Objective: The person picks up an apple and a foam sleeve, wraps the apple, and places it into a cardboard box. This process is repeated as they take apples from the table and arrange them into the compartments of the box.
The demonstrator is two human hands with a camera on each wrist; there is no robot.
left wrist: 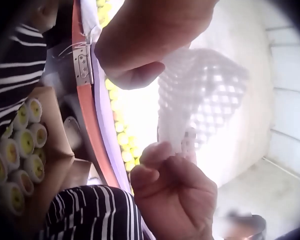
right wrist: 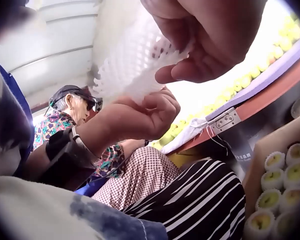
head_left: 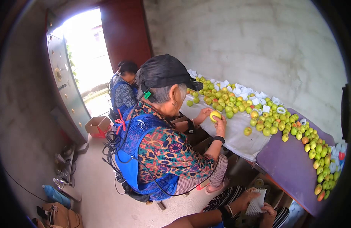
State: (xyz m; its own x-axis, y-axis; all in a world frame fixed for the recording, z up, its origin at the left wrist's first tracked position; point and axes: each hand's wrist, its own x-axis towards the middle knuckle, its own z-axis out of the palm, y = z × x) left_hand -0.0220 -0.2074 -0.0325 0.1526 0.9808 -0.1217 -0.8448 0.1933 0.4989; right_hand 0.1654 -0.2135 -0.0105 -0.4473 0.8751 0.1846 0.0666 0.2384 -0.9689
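While no brand, label or writing can be read anywhere, both hands hold a white foam net sleeve (head_left: 257,201) at the near right edge of the scene, low beside the table (head_left: 289,167). The left hand (head_left: 247,198) has its fingers (right wrist: 162,107) curled together, pinching one edge of the sleeve, and the right hand (head_left: 268,210) grips the other edge, thumb pressed against bent fingers (left wrist: 155,156). Below the hands, over striped trousers (right wrist: 205,200), sits a cardboard box (right wrist: 270,145) of apples already wrapped in foam nets (right wrist: 277,160). Loose green-yellow apples (head_left: 266,121) lie heaped along the table's far side against the wall. Across, to the left, a seated person in a black cap holds one apple (head_left: 215,115).
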